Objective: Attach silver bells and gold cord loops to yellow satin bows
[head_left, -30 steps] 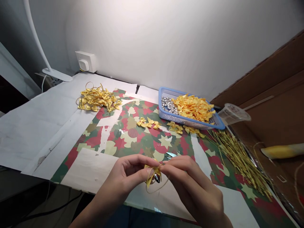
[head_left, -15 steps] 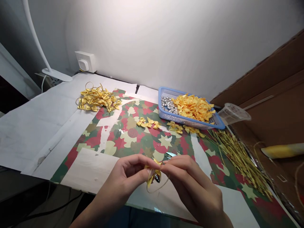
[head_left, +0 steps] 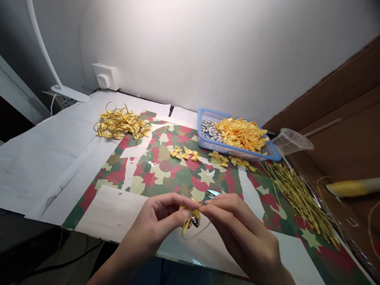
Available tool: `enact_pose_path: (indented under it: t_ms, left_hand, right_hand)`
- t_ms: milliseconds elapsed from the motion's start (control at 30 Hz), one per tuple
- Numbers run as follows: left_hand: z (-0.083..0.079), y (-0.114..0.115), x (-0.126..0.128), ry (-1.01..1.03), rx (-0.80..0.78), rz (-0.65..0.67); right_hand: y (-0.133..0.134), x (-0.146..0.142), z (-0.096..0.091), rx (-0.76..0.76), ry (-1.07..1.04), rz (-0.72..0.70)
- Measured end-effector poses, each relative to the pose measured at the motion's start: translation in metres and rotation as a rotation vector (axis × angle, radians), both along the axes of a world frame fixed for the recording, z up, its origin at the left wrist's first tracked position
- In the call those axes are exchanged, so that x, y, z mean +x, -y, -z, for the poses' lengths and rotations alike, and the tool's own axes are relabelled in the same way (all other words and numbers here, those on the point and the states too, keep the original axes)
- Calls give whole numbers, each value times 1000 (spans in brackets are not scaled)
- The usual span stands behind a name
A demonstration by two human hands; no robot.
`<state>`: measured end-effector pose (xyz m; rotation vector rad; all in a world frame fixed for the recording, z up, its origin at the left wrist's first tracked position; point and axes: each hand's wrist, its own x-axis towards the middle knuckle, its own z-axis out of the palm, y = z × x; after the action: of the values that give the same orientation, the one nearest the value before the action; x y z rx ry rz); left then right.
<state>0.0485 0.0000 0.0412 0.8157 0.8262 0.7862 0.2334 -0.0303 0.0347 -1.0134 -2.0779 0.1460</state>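
Note:
My left hand and my right hand meet at the near edge of the table, both pinched on one small yellow ribbon bow. A small silver bell hangs at the bow and a thin gold wire loops below it. A silver scissor tip shows just behind my right fingers. The blue basket at the back right holds yellow bows and silver bells.
A pile of finished gold-looped bows lies at the back left. Loose bows sit mid-table. Gold wire ties spread on the right. A clear plastic cup, a cardboard wall, a wall socket and a lamp base stand around.
My hands stay almost in place. The fingers shift slightly on the bow and the wire loop beneath it changes shape a little.

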Motion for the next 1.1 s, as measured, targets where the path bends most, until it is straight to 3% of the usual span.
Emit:
enact_pose_path:
  t_ms: [433,1100]
  left_hand:
    - [1,-1,-2,9,23,74]
    - [5,-1,-2,46,14,77]
  right_hand:
    - [1,-5,1,-9,-57,14]
    - [2,-7,3,-9,-64,8]
